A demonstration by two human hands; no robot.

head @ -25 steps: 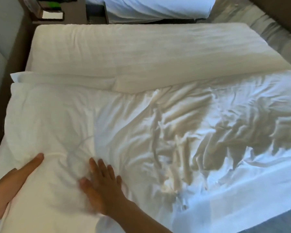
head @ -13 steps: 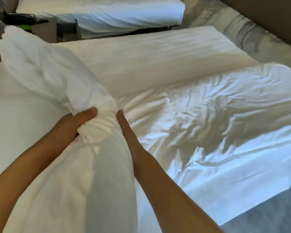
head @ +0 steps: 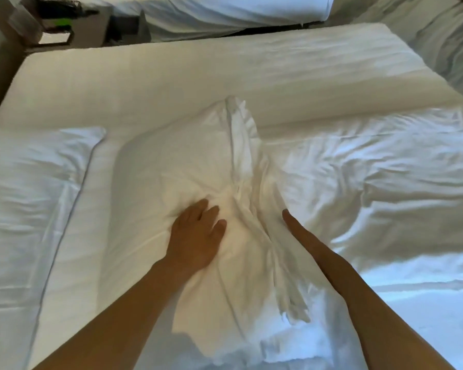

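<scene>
A white pillow [head: 171, 166] lies on the bed in front of me, its loose pillowcase fabric [head: 241, 140] bunched into a ridge along the right side. My left hand [head: 198, 233] presses flat on the pillow's middle, fingers spread and sinking into the cloth. My right hand [head: 302, 233] is seen edge-on, fingers straight, laid against the pillow's right flank where the fabric folds down. Neither hand grips anything.
A second white pillow [head: 24, 196] lies to the left. The bare mattress [head: 225, 73] stretches behind, and a crumpled white sheet [head: 385, 172] covers the right half. Another bed [head: 225, 12] and a dark nightstand [head: 56, 30] stand at the back.
Half a second ago both hands gripped the pillow, held upright. It now lies flat on the bed, and both hands have let go and rest open on it.
</scene>
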